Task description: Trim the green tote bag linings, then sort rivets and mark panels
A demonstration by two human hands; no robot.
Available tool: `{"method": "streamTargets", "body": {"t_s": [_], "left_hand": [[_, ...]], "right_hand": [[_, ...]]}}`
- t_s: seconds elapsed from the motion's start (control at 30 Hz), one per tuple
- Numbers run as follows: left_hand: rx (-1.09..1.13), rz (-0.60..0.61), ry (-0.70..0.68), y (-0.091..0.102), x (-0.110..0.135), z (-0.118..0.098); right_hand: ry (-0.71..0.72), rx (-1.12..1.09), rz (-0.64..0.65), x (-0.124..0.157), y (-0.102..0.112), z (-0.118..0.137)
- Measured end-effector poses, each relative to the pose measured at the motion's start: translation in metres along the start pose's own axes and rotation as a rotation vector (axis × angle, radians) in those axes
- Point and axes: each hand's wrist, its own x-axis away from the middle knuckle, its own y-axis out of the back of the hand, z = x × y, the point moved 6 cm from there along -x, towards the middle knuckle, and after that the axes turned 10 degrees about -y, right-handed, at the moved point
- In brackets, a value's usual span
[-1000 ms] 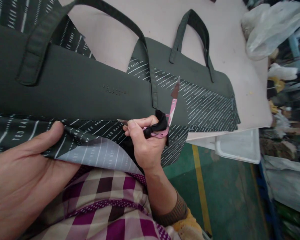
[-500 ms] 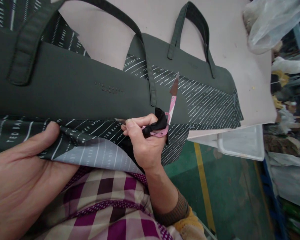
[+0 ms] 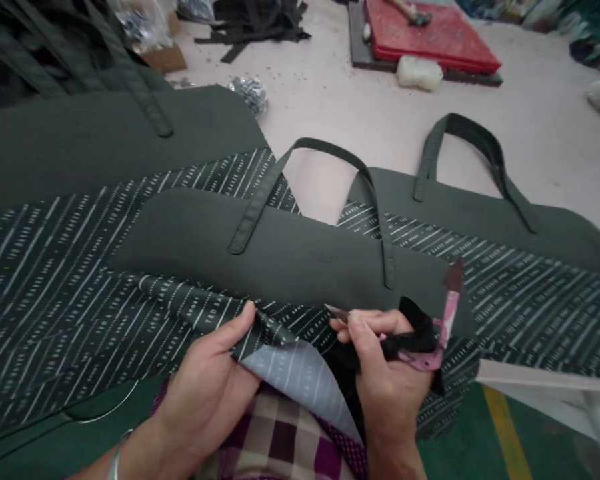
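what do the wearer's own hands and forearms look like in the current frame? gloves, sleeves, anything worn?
Left hand and right hand are both bare: no gloves. No sleeve shows on either forearm. A thin, silvery band circles the left wrist; none shows on the right. Between the forearms, a checked garment in purple, cream and dark tones.

Dark-green oblong leather-look bag nr front edge of pale flat worktable.
Overlaps matching L bag & R bag; twd far edge, L to R: flat black strips, red rectangular slab w/ wooden-handled hammer atop.
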Motion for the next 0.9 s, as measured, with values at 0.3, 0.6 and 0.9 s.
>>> {"method": "streamTargets", "body": {"t_s": [0.3, 0.6, 0.9], "left_hand": [[0.045, -0.082, 0.07, 0.014, -0.001, 0.005], [0.011, -0.047, 0.092, 0.016, -0.002, 0.005], [-0.006, 0.018, 0.105, 0.012, -0.001, 0.008]], "right_hand": [[0.035, 0.144, -0.024, 0.002, -0.002, 0.001], [0.066, 0.22, 0.009, 0.003, -0.005, 0.003], [0.105, 0.279, -0.006, 0.003, -0.008, 0.007]]}}
